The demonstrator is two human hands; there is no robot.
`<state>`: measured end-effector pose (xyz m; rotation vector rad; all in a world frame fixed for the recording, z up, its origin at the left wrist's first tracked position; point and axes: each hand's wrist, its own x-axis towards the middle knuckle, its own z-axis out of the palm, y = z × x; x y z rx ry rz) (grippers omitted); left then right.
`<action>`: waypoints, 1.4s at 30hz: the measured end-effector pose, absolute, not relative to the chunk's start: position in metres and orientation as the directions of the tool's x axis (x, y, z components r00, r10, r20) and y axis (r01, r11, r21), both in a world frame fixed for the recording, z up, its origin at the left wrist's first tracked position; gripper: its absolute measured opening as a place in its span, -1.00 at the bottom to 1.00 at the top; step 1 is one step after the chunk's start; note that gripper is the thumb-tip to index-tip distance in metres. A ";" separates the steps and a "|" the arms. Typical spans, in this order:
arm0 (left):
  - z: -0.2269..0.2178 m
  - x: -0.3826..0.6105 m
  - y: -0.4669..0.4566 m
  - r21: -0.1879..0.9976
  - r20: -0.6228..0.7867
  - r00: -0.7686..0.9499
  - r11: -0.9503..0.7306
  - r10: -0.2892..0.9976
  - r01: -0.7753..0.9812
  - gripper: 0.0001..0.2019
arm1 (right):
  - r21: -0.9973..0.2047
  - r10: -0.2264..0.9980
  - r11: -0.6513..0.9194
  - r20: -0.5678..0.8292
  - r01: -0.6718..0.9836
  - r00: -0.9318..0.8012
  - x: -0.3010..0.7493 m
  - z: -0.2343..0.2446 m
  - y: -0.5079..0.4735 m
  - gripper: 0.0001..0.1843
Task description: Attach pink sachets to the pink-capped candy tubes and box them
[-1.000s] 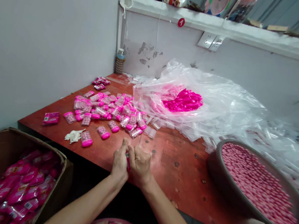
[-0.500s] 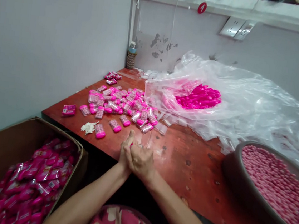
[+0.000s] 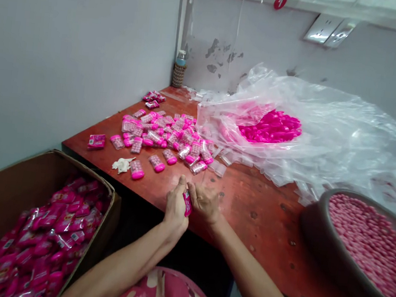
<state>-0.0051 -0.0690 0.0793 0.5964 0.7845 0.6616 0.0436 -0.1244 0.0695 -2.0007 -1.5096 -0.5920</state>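
At the table's front edge, my left hand (image 3: 176, 202) is wrapped round a small pink candy box (image 3: 187, 203) with a printed label facing right. My right hand (image 3: 206, 203) is closed, with its thumb and curled fingers at the right edge of the same box. Part of the box is hidden by the fingers. Just beyond my hands lie several clear boxes with pink caps, filled with pink candies; one candy box (image 3: 156, 163) lies apart from the heap (image 3: 164, 132). A flat pink packet (image 3: 96, 141) lies farther left.
A cardboard box (image 3: 115, 201) of pink wrapped packs stands at the left, below the table. A crumpled white scrap (image 3: 123, 165) lies near the edge. Behind, a clear plastic bag (image 3: 330, 120) holds pink caps (image 3: 274, 127). A basin (image 3: 312, 228) of pink candies stands at right.
My hands were clasped together over the box. Now they have parted slightly, and the pink label shows between them. The view has shifted a little.
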 end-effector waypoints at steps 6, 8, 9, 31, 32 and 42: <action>0.083 -0.003 -0.059 0.798 -0.359 0.467 0.525 0.808 -0.295 -0.51 | -0.409 0.609 -0.262 0.632 0.874 0.479 0.053 0.080 -0.123 -0.58; 0.080 -0.002 -0.051 0.841 -0.303 0.414 0.445 0.858 -0.307 -0.51 | -0.611 0.599 -0.261 0.505 0.747 0.622 0.055 0.083 -0.127 -0.58; 0.078 -0.002 -0.047 0.862 -0.272 0.390 0.403 0.880 -0.308 -0.51 | -0.734 0.615 -0.228 0.401 0.640 0.679 0.055 0.083 -0.130 -0.57; 0.040 -0.105 0.119 0.152 0.164 0.679 -0.698 0.716 0.700 -0.76 | 0.176 0.853 -0.430 0.402 0.886 0.334 0.074 0.023 -0.209 -0.75; 0.032 -0.107 0.124 0.148 0.143 0.683 -0.697 0.717 0.701 -0.75 | 0.132 0.856 -0.430 0.374 0.893 0.357 0.070 0.021 -0.210 -0.75; 0.045 -0.077 0.049 0.268 0.609 0.693 -0.922 0.387 0.279 -0.70 | -0.535 0.626 -0.498 0.323 0.682 0.710 0.080 0.020 -0.250 -0.75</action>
